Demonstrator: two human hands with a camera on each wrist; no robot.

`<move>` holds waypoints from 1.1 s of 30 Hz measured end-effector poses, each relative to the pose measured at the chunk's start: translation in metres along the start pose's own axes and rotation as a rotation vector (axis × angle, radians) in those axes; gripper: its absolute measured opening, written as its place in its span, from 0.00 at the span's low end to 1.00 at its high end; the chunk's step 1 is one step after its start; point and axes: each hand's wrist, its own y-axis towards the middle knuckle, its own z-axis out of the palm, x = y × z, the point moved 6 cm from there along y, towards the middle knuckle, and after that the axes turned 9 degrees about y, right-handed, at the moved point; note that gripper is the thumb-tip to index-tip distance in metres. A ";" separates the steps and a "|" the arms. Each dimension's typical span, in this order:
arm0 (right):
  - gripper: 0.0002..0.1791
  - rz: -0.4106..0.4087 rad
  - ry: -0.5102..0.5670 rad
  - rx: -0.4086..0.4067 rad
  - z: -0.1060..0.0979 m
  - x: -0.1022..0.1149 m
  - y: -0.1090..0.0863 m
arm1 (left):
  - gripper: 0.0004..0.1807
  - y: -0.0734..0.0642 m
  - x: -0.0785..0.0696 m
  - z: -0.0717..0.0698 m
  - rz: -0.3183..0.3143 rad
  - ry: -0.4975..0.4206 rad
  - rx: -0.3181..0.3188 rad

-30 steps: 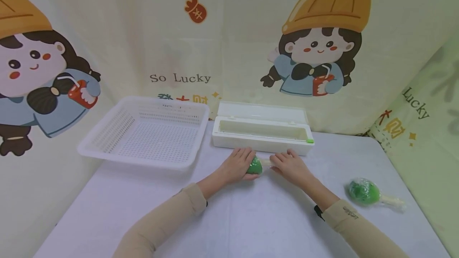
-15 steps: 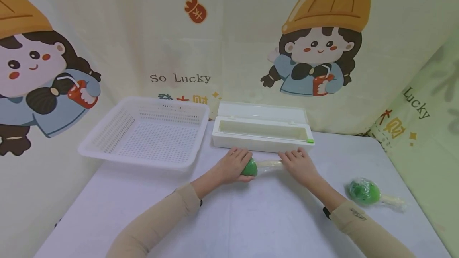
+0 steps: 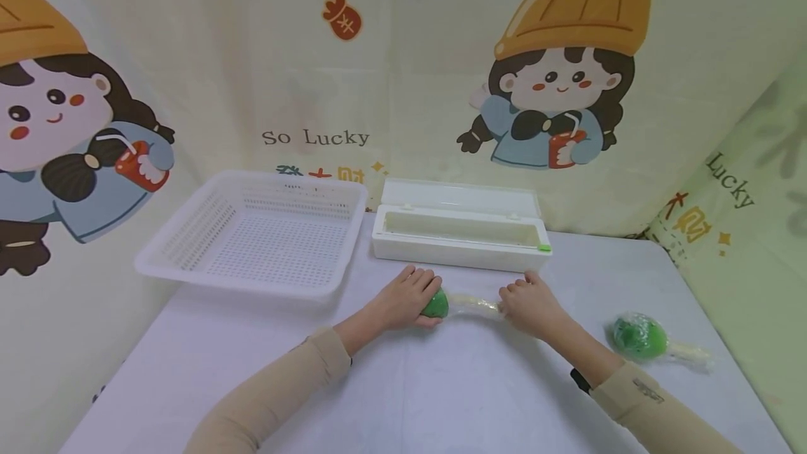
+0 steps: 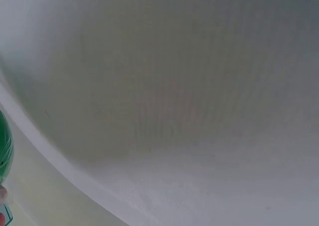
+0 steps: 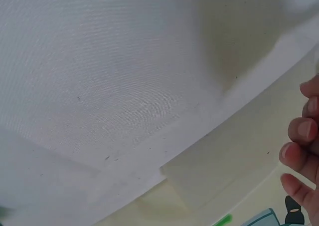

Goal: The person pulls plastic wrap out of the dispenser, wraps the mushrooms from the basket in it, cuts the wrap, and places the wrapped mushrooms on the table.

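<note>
Between my hands is a green maraca (image 3: 436, 305) with a cream handle (image 3: 473, 303), wrapped in clear plastic film. My left hand (image 3: 406, 300) grips its round head, fingers over the top and thumb below, hiding part of it. At the handle's far end my right hand (image 3: 532, 305) has curled fingers and holds the plastic wrap (image 3: 497, 307) there. The left wrist view catches only the edge of the green head (image 4: 5, 146). Curled fingers (image 5: 301, 131) of the right hand show at the side of the right wrist view.
Behind my hands stands a long white film dispenser box (image 3: 460, 251) with its lid (image 3: 460, 195) up and a green slider (image 3: 544, 248). A white perforated basket (image 3: 233, 284) is at the back left. Another wrapped green maraca (image 3: 639, 337) lies on the white tablecloth (image 3: 441, 398) at right.
My right hand has slid right along the handle to its end, baring the handle. The left hand has shifted slightly left and nearer with the maraca's head.
</note>
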 end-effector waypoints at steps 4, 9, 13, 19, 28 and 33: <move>0.09 -0.071 0.056 0.072 -0.001 0.006 -0.001 | 0.34 -0.001 -0.002 0.000 -0.001 0.009 -0.001; 0.07 -0.118 0.253 0.151 0.001 0.007 -0.006 | 0.34 -0.003 -0.004 0.001 -0.004 0.026 0.008; 0.10 -0.100 0.348 0.152 0.000 0.006 -0.012 | 0.34 -0.005 -0.005 0.002 -0.007 0.049 0.009; 0.08 -0.106 0.188 0.039 -0.003 0.009 -0.012 | 0.35 -0.006 -0.007 0.004 -0.005 0.042 0.014; 0.24 -0.131 0.219 -0.100 0.011 0.019 -0.009 | 0.35 -0.005 -0.010 0.008 0.007 0.070 0.072; 0.19 -0.139 0.367 -0.082 0.026 0.027 -0.005 | 0.35 -0.006 -0.011 0.007 0.027 0.099 0.044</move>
